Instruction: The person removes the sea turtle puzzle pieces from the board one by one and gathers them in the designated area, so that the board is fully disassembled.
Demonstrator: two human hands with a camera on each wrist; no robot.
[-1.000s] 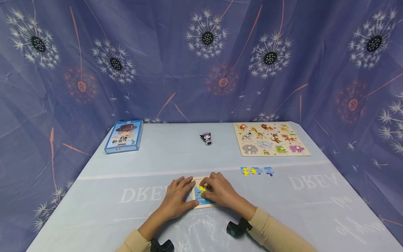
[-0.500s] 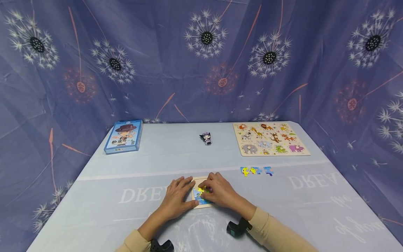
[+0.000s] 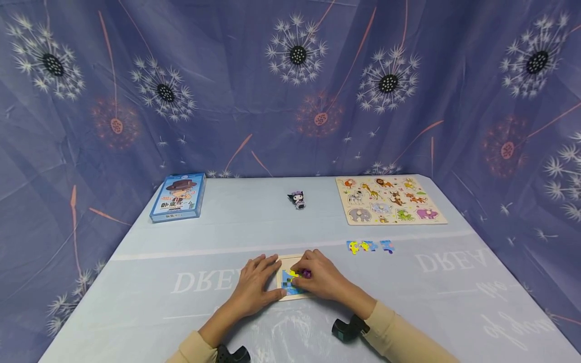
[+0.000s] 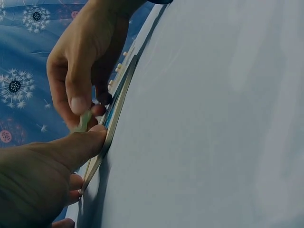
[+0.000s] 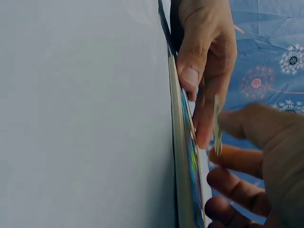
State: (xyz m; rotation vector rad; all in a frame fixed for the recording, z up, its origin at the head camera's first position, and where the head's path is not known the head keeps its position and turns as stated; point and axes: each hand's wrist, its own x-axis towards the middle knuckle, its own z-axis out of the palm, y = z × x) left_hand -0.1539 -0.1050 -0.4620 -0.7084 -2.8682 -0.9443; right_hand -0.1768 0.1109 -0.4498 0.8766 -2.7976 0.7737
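A small wooden jigsaw tray (image 3: pixel 288 262) lies in front of me, with blue and yellow picture pieces in its lower part and bare wood along the top. My left hand (image 3: pixel 255 285) rests at its left side, fingers spread, the thumb on the lower left corner and a fingertip near the upper left one. Over the tray, my right hand (image 3: pixel 321 276) pinches a jigsaw piece (image 5: pixel 217 126) between thumb and index finger. In the right wrist view that piece stands edge-on, above the tray surface; its picture is hidden there. The right hand covers the tray's right part.
Loose jigsaw pieces (image 3: pixel 353 246) lie right of the tray, beyond the right hand. Farther back are an animal peg puzzle board (image 3: pixel 391 200) on the right, a small black-and-white figurine (image 3: pixel 297 199) and a blue box (image 3: pixel 178 197) on the left. A patterned curtain hangs behind.
My right hand has shifted slightly right, and the pinched piece has moved with it, showing more bare wood at the tray's top. My left hand has stayed in place.
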